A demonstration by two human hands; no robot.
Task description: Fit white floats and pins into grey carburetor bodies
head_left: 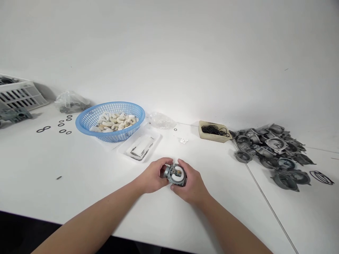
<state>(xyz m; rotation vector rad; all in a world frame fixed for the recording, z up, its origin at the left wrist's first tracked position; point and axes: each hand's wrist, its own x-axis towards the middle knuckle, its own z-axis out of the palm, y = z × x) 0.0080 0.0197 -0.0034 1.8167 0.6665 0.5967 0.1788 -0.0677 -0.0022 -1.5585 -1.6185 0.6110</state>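
Between my two hands is a grey metal carburetor body [169,172], its round open side facing up. A white horseshoe-shaped float [178,175] sits inside that opening, with a small brass part at its middle. My left hand [155,176] is closed around the left end of the body. Around the round right side curl the thumb and fingers of my right hand [192,183]. Just beyond my hands lie a white tray [156,143] with thin dark pins and a small crumpled clear piece [183,140].
A blue basket [111,137] holds several white floats. Black rubber rings fill a cream box [201,132]. Metal bowls form a pile [265,148] on the right, near loose black rings [321,177]. At left are small O-rings [62,131], a plastic bag [71,100] and a white crate [34,93].
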